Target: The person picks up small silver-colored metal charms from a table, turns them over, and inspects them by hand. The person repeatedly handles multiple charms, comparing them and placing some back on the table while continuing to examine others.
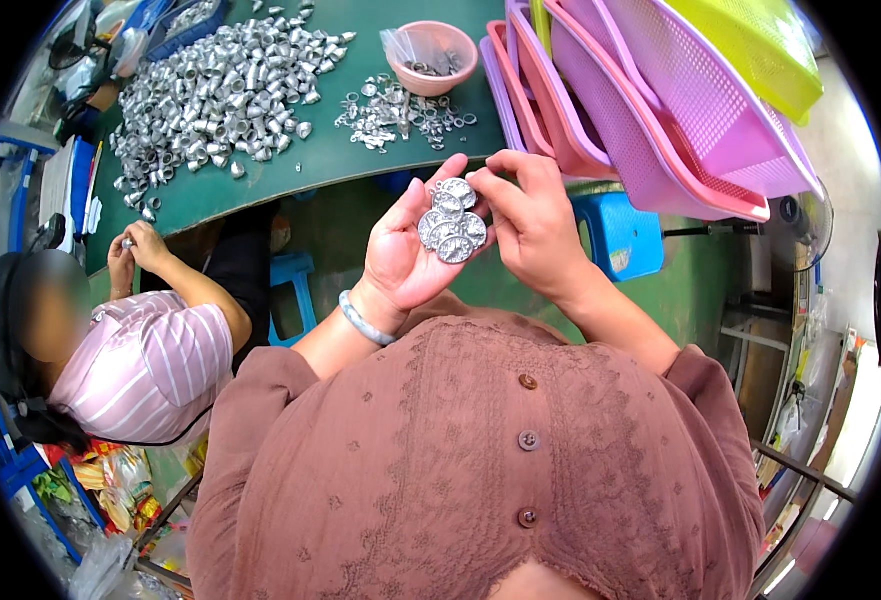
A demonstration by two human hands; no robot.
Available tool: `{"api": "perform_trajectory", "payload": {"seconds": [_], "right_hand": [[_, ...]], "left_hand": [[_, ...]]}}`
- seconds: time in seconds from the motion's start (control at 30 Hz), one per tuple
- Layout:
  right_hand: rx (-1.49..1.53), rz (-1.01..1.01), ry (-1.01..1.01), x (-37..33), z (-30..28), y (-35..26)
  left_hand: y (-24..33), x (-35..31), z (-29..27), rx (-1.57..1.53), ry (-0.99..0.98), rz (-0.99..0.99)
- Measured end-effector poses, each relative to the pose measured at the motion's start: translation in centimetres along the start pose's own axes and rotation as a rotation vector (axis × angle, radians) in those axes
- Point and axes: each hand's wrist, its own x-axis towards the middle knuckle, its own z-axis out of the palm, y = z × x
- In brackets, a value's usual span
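1. Green tabletop [311, 165] fills the background of a cramped workshop, with a green floor below it.
2. At the centre, a small cluster of round silver metal caps [452, 222] lies on the left hand [411, 250], whose palm is cupped upward and fingers are spread beneath them, not closed.
3. From the other side the right hand [531, 225] has its thumb and fingertips pinched together on the edge of the cluster.
4. I judge that keeping the palm level and picking one cap at a time would stop the rest sliding off.
5. Beyond the hands, a pile of silver ferrules [221, 90] and a scatter of small rings [401, 110] cover the table beside a pink bowl [431, 55].
6. Stacked pink, lilac and yellow-green mesh baskets [681, 110] lean to the right above a blue stool [616, 235].
7. Colourful wrappers [111, 480] lie low on the left, near a seated co-worker's hands [136, 250]; their print is too small to read.
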Motion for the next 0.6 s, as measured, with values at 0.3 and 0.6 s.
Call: {"api": "perform_trajectory", "payload": {"seconds": [0.3, 0.6], "right_hand": [[0.044, -0.105, -0.111, 0.7, 2.0, -1.6], [0.112, -0.198, -0.167, 2.1, 4.5, -4.4]], "left_hand": [[2.4, -2.9, 0.0, -0.008, 0.02, 0.154], [4.6, -6.5, -1.0, -0.02, 0.004, 0.256]]}}
